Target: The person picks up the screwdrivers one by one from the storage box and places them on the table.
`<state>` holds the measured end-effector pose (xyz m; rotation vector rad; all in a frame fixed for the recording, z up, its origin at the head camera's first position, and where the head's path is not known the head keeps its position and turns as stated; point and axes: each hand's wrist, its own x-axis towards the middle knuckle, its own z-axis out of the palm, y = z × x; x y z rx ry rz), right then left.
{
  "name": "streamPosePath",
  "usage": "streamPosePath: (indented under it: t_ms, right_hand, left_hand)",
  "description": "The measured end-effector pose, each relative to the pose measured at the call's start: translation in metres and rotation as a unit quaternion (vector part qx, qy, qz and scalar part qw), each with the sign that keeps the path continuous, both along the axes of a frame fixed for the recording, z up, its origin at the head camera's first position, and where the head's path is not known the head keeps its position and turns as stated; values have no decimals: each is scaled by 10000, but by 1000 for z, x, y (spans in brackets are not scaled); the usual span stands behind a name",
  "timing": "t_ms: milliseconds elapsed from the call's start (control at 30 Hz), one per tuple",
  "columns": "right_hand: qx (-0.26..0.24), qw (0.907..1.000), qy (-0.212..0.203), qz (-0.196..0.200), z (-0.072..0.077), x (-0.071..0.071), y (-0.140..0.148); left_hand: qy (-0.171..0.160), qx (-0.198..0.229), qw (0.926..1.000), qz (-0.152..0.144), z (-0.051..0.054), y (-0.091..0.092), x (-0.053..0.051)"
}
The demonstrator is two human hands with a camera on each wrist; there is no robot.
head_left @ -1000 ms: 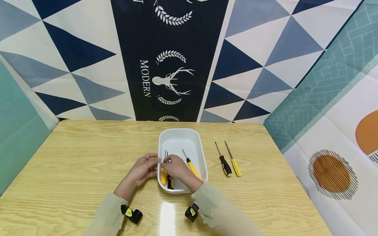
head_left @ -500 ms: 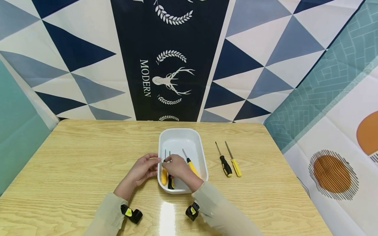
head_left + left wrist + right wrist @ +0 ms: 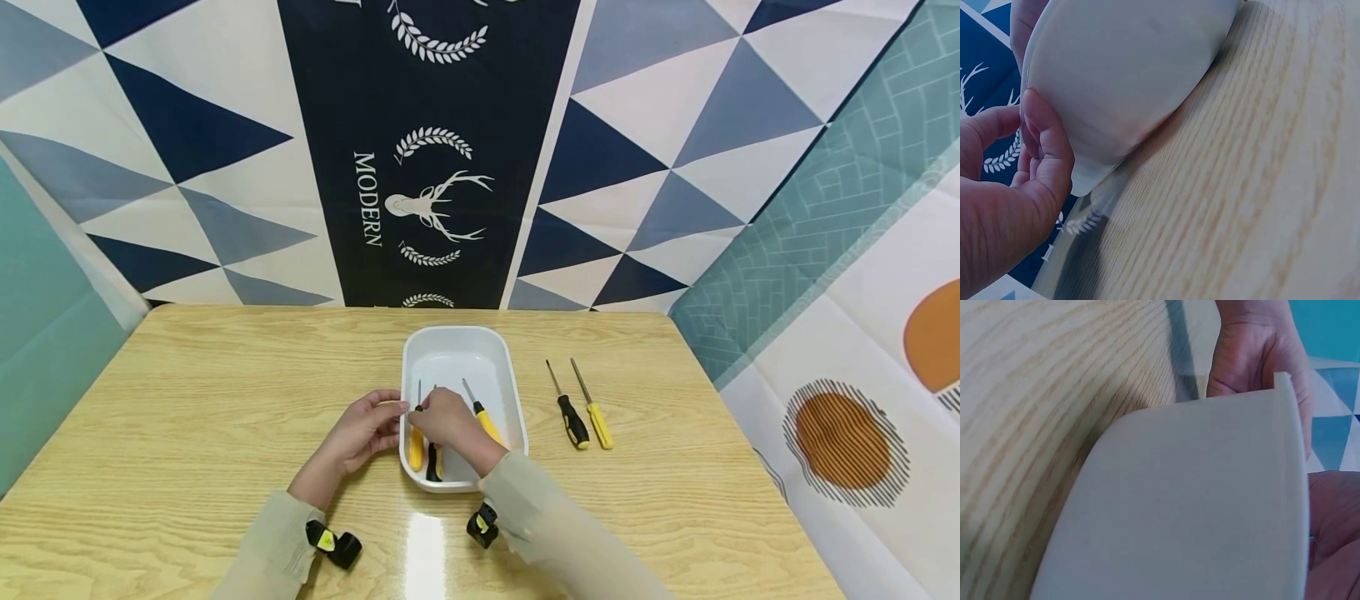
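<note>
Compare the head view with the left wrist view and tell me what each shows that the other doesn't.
Only the head view: three screwdrivers in the white tray, plus a black-handled screwdriver and a yellow-handled screwdriver on the table.

Only the left wrist view: the tray's outer wall beside the left hand, curving down toward the table.

Both: the tray, the table, the left hand, part of the right hand and the printed wall hanging.

In the upper middle there is a dark panel with a white deer; at far left, a teal cloth; at right, a white cloth with brown discs
</note>
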<state>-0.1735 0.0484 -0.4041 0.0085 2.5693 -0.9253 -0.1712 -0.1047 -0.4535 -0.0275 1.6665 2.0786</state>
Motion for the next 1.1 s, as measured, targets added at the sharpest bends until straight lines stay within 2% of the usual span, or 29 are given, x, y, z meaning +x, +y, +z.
streamPosePath:
  t_ms: [400, 700, 833, 1000, 1100]
  right_hand:
    - [113, 9998, 132, 10, 0, -4, -5]
    - [617, 9979, 136, 131, -1, -4, -10]
    - [853, 9956, 261, 278, -2, -3, -13]
    - [1314, 9881, 646, 474, -3, -3, -17]
    - [1328, 9881, 613, 486, -4, -3, -17]
  left_hand:
    - [36, -20, 10000, -20, -1, 2, -1]
    - [82, -33, 10000, -17, -3, 1, 0]
    - [62, -49, 10000, 6, -2, 2, 0]
    - [1, -40, 10000, 53, -3, 2, 0]
    - [5, -43, 10000, 59, -3, 2, 0]
